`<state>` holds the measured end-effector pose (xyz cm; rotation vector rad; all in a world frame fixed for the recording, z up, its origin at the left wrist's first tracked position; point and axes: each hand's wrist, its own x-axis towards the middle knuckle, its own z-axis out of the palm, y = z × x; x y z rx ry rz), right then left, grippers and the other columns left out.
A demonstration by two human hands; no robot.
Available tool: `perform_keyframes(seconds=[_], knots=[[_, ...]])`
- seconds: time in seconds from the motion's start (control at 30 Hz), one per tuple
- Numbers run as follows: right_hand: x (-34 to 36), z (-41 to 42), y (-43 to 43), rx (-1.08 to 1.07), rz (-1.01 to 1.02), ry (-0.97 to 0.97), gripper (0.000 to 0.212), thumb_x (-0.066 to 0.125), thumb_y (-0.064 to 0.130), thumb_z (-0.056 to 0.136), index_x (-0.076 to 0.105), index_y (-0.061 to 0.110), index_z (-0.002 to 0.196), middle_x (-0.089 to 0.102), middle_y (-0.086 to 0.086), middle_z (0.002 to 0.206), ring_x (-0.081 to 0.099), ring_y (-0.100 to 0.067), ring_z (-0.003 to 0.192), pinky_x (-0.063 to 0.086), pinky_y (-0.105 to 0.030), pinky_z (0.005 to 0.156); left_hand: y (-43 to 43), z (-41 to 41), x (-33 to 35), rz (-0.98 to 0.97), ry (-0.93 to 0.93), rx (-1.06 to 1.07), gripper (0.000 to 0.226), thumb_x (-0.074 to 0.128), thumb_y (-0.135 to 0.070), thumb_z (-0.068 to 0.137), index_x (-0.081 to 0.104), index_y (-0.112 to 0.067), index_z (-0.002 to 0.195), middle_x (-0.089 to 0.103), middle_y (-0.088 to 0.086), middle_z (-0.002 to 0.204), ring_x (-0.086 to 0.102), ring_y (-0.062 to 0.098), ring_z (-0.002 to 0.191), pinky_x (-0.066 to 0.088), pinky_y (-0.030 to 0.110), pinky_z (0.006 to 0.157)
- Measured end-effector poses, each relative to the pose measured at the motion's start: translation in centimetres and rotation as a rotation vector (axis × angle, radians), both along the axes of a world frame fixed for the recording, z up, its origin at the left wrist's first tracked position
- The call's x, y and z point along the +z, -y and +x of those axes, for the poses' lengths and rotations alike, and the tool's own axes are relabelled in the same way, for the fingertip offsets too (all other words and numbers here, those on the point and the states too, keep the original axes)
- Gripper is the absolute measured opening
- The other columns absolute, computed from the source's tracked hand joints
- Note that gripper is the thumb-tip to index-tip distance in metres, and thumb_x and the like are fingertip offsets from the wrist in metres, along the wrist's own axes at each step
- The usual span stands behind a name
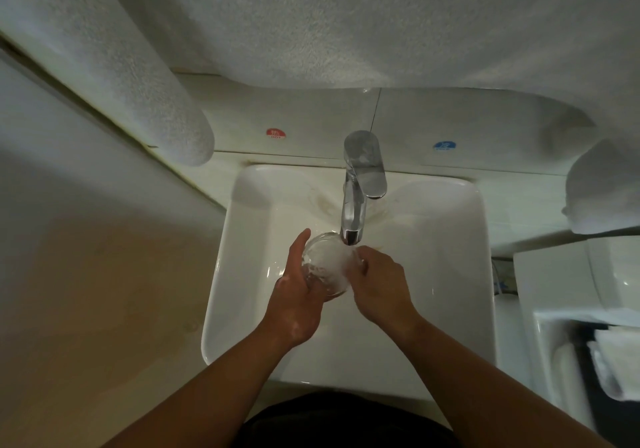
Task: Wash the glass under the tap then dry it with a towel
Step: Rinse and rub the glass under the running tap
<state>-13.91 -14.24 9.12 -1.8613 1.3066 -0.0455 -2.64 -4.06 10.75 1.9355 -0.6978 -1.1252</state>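
- The glass (325,265) sits over the white sink (249,239), just under the tap (355,212) spout.
- Left hand (299,303) fingers wrap its near side (thumb up the left wall); right hand (379,286) fingers pinch its right rim.
- Water blurs the glass; its base is hidden.

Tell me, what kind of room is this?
Probably a bathroom: a white rectangular ceramic basin with a shiny chrome tap, red hot sticker and blue cold sticker on the wall, fluffy white towels hanging above.
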Motion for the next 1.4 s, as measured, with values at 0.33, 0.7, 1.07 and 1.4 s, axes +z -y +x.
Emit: perform_keyframes(seconds=[0.33, 0.7, 1.07, 1.4], knots=[[0.1, 0.0, -0.4, -0.042, 0.178, 0.081, 0.012, 0.060, 0.018, 0.094, 0.065, 0.024, 0.104, 0.067, 0.012, 0.075, 0.067, -0.005, 0.063, 0.053, -0.018, 0.061, 0.2, -0.1, -0.1, -0.005, 0.048, 0.028, 0.069, 0.057, -0.020, 0.103, 0.017, -0.033, 0.158, 0.053, -0.003, 0.140, 0.067, 0.021, 0.111, 0.062, 0.041, 0.094], [0.7, 0.0, -0.1, -0.084, 0.365, 0.144, 0.011, 0.056, 0.015, 0.093, 0.064, 0.022, 0.096, 0.071, -0.002, 0.067, 0.059, -0.006, 0.047, 0.048, -0.017, 0.048, 0.1, -0.1, -1.5, -0.002, -0.080, 0.091, 0.075, 0.068, -0.012, 0.098, 0.030, -0.057, 0.144, 0.061, -0.019, 0.126, 0.067, 0.022, 0.115, 0.059, 0.052, 0.097], [0.1, -0.2, 0.5, 0.019, 0.164, 0.005, 0.020, 0.060, 0.021, 0.095, 0.069, 0.020, 0.113, 0.071, 0.005, 0.090, 0.068, -0.014, 0.077, 0.055, -0.026, 0.068, -0.3, 0.0, -1.3, 0.021, -0.033, 0.016, 0.079, 0.066, -0.008, 0.097, 0.023, -0.039, 0.156, 0.056, -0.020, 0.126, 0.064, 0.014, 0.111, 0.060, 0.045, 0.096], [-0.3, -0.4, 0.5, -0.008, 0.221, -0.007, 0.014, 0.056, 0.021, 0.099, 0.066, 0.021, 0.108, 0.069, 0.004, 0.074, 0.066, -0.010, 0.054, 0.056, -0.022, 0.053, -0.5, 0.8, -1.6, 0.009, -0.004, -0.066, 0.082, 0.065, 0.012, 0.091, 0.032, -0.036, 0.149, 0.058, -0.014, 0.130, 0.066, 0.013, 0.111, 0.063, 0.039, 0.092]])
